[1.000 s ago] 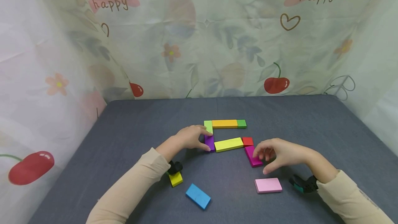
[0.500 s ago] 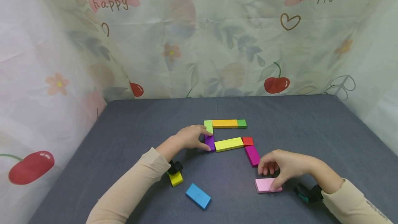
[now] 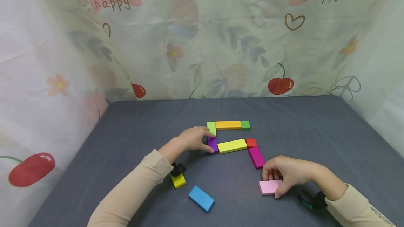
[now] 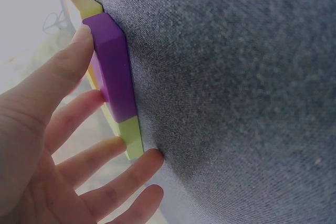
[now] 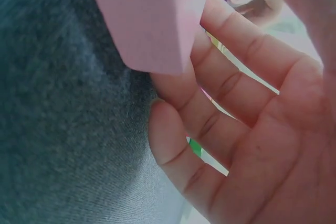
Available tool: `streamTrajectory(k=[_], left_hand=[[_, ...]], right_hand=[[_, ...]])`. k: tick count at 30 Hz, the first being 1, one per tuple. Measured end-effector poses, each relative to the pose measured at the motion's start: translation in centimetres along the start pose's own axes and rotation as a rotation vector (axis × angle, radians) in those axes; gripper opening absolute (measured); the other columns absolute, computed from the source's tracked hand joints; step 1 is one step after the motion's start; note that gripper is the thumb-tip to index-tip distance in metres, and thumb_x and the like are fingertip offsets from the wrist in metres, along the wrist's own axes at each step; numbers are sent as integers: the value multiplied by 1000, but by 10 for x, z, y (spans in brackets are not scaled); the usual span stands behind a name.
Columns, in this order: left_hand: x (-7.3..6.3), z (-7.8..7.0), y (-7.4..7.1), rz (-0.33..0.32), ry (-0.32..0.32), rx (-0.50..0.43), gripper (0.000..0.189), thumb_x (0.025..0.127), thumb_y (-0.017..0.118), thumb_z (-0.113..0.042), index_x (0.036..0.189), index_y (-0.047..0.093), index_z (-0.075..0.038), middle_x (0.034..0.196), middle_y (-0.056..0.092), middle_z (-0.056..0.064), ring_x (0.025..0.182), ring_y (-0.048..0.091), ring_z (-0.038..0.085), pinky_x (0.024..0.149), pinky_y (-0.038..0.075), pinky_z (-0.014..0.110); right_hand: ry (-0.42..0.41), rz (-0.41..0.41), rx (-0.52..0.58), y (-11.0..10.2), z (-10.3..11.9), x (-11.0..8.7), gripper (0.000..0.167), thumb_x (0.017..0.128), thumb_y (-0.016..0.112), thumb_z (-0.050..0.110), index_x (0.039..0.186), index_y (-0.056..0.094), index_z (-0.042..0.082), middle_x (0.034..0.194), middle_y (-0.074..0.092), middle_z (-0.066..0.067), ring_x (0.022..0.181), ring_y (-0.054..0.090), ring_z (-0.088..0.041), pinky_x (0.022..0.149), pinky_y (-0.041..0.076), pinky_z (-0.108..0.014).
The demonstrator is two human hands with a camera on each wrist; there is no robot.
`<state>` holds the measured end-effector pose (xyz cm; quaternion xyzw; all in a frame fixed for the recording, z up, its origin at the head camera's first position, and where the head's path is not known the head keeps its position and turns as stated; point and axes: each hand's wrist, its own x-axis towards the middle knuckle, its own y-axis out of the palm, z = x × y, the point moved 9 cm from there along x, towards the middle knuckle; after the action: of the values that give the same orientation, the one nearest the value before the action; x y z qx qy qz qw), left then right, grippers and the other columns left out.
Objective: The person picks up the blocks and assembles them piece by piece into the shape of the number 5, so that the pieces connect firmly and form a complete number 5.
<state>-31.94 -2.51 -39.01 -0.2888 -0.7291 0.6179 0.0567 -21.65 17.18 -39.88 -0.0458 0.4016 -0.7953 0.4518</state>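
- Pale pink flat rectangular block [image 3: 269,187]: on the near right part of the dark grey fabric-covered counter [image 3: 151,115], broad face up, nearer the person than the magenta rectangular block [image 3: 256,158].
- Hands: left hand [image 3: 192,139] spread wide, thumb touching the violet rectangular block [image 4: 114,77]; right hand [image 3: 291,171] narrowed, holding the pink block between thumb and fingers.
- Hazard, magenta and violet blocks: right fingers sit just beside the magenta block's near end; a forward slip could knock it askew. Excess left-thumb pressure could shift the violet block.
- Hazard, pink block: thumb bears near its right end; uneven force could swivel it.
- Orientation: pink block's long axis runs left to right; its exposed short end points to the person's left.
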Motion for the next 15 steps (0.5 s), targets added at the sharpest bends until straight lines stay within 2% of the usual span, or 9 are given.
streamTrajectory(k=[9,15], left_hand=[[1,0,0,0,-3,3,60,78,71,-47,133,53,-29,147,42,6,136,39,26,108,36,47],[1,1,0,4,-2,0,59,79,71,-46,133,53,-29,147,42,6,136,39,26,108,36,46]], right_hand=[[-89,-13,-5,-1,9,1,24,70,79,20,89,64,25,81,58,14,72,52,3,61,46,-18],[-106,-43,-35,-5,14,4,24,72,79,22,91,65,27,84,59,14,75,53,3,65,48,-19]])
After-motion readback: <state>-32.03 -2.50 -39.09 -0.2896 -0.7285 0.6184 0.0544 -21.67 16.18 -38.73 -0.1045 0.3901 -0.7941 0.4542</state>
